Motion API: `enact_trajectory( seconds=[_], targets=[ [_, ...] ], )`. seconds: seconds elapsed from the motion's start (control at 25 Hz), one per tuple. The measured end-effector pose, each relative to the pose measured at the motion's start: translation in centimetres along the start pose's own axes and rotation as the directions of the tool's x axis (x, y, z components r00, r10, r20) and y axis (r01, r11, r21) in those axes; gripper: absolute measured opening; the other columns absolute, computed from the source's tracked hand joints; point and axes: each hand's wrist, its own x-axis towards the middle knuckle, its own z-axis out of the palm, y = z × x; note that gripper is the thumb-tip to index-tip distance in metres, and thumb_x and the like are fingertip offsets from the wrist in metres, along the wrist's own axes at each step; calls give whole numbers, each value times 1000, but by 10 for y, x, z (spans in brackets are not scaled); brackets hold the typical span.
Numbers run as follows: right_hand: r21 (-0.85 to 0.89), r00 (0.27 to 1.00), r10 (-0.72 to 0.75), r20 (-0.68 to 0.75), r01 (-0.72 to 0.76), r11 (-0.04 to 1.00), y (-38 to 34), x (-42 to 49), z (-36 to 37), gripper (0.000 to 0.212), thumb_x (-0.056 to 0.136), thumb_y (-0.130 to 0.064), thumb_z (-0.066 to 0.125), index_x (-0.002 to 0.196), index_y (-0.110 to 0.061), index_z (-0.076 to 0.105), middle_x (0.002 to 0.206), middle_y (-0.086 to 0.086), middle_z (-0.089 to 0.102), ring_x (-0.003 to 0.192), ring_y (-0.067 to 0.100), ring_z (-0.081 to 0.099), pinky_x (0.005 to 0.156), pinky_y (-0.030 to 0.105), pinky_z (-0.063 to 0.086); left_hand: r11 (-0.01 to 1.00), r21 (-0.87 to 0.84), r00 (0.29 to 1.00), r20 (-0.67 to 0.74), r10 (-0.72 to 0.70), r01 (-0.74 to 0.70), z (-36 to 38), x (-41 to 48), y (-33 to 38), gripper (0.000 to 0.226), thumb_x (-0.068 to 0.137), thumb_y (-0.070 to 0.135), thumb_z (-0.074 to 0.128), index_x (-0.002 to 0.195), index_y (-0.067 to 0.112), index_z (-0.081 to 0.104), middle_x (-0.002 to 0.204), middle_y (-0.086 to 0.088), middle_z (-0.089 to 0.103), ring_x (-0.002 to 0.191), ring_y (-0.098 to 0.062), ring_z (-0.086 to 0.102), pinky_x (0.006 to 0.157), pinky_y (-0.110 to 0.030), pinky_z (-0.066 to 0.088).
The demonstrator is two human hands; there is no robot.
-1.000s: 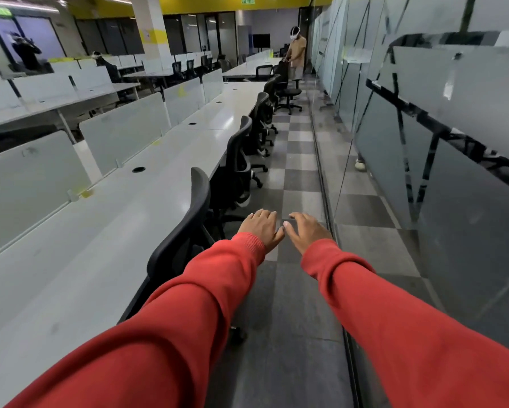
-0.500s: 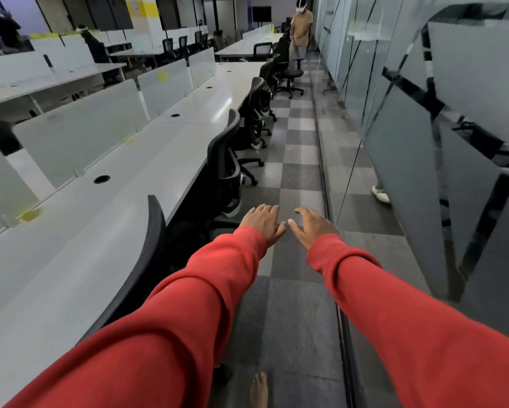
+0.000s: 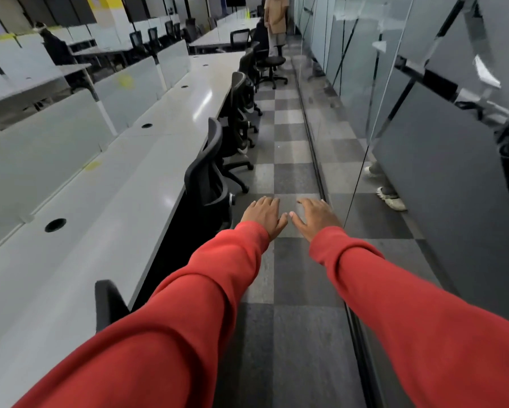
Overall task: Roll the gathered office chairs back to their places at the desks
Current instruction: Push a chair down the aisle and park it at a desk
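Advancing along the aisle, hands empty
Left hand (image 3: 263, 216) and right hand (image 3: 316, 217) stay flat, fingers straight; the next office chair (image 3: 206, 178), tucked at the desk (image 3: 115, 216), now sits beside the left hand.

2 long red sleeves (image 3: 206, 293) with ribbed cuffs cover both arms to the wrists.

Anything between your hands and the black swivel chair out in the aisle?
Nothing visible: from the left hand and right hand, the checkered carpet lies bare to the black swivel chair; a person stands behind it.
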Motion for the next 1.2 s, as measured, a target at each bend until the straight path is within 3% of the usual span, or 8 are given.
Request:
enact_trajectory(
  seconds=[0.4, 0.56, 0.72, 1.2],
  targets=[
    [9, 998, -66, 17, 65, 998, 73, 201, 48, 56, 93, -41, 56, 138, -8, 50, 140, 10, 53, 132, 24, 47, 115, 39, 28, 997, -44, 998, -1, -56, 56, 34, 198, -43, 57, 100, 45, 35, 142, 6, 38, 146, -10, 43, 139, -23, 33, 113, -37, 24],
    [6, 994, -96, 48, 96, 995, 105, 280, 64, 55, 93, -42, 56, 137, -9, 51, 139, 10, 54, 134, 26, 44, 114, 39, 31, 998, 54, 998, 66, -22, 19, 43, 282, -68, 67, 95, 50, 22, 139, 4, 41, 143, -13, 46, 136, -26, 36, 113, -37, 27],
    [5, 994, -86, 60, 86, 996, 123, 352, 76, 54, 93, -41, 56, 136, -9, 51, 139, 10, 54, 136, 27, 42, 114, 39, 32, 999, 29, 995, 96, -18, 16, 55, 353, -95, 55, 99, 40, 37, 138, 1, 41, 143, -16, 45, 137, -27, 36, 114, -35, 26],
    [8, 996, -74, 50, 73, 997, 128, 612, 132, 51, 94, -37, 55, 136, -8, 52, 135, 9, 57, 127, 24, 50, 109, 34, 35, 1000, -24, 999, 33, 2, -1, 70, 600, -217, 48, 99, 37, 38, 130, 1, 49, 134, -16, 52, 132, -30, 41, 111, -38, 28]
  ],
)
